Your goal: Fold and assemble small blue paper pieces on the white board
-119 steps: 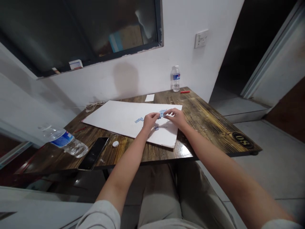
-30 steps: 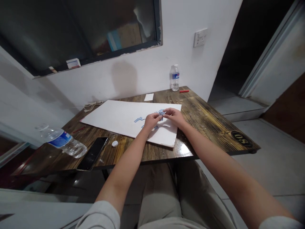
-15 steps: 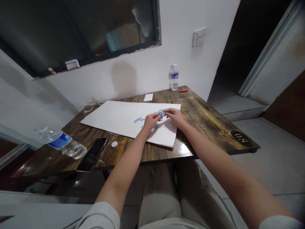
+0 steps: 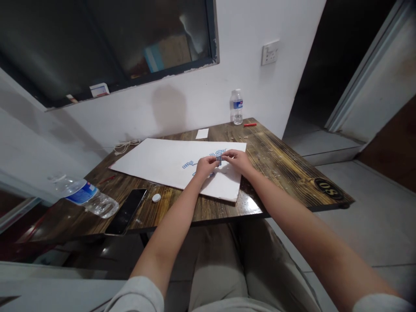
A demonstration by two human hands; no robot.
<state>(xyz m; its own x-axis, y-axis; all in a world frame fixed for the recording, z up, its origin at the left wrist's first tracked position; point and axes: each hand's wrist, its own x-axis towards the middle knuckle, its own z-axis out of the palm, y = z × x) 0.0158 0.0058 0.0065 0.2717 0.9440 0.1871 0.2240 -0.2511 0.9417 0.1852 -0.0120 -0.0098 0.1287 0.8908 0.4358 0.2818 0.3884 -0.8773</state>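
Note:
A large white board [image 4: 162,160] lies on the wooden table. Over its right part, my left hand [image 4: 206,167] and my right hand [image 4: 239,161] meet, fingertips pinched on a small blue-and-white striped piece [image 4: 219,160] between them. The left fingers grip its left side, the right fingers its right side; fingers hide part of it. Blue striped shapes [image 4: 187,164] show on the board left of my hands, and more blue shapes [image 4: 212,153] lie just behind them. Whether these are loose pieces or drawn marks I cannot tell.
A phone [image 4: 126,212], a white cap [image 4: 156,198] and a tilted water bottle [image 4: 86,195] are on the left. At the back stand another bottle [image 4: 238,107], a red pen [image 4: 250,125] and a white card [image 4: 202,133]. A cable [image 4: 126,146] lies near the wall.
The striped piece has come slightly lower and turned between my fingertips. My right hand has shifted a little downward, and more blue shapes show behind the hands.

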